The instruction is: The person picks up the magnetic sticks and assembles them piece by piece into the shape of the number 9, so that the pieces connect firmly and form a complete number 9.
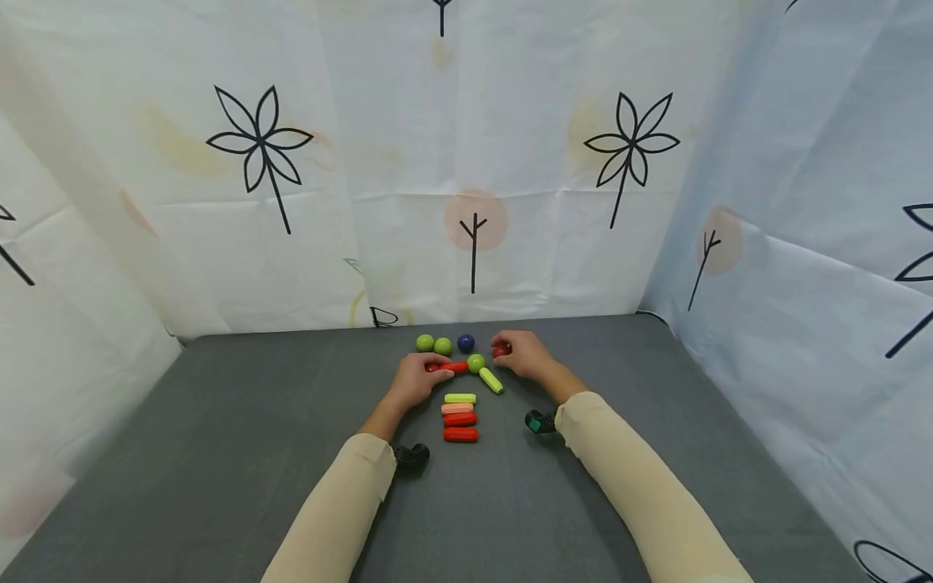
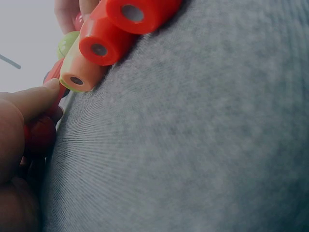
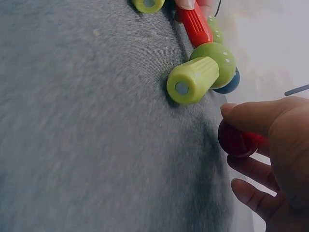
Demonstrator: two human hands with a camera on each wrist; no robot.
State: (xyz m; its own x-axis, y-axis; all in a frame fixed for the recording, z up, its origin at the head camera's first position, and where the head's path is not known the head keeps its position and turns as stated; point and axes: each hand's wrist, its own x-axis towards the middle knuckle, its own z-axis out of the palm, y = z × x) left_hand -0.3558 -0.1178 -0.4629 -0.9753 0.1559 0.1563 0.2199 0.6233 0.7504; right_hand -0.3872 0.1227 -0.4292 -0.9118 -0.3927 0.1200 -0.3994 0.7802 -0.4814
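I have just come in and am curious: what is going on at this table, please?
A person is at work on a grey table. The left hand pinches a red stick with a red ball at its left end; its other end meets a green ball, which a yellow-green stick also touches. The right hand holds another red ball, apart from that group. Two green balls and a blue ball lie behind, and four more sticks lie nearer the person.

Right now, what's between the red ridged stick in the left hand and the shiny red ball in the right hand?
In the head view, a shiny green ball lies between that red stick and red ball, touching the stick.
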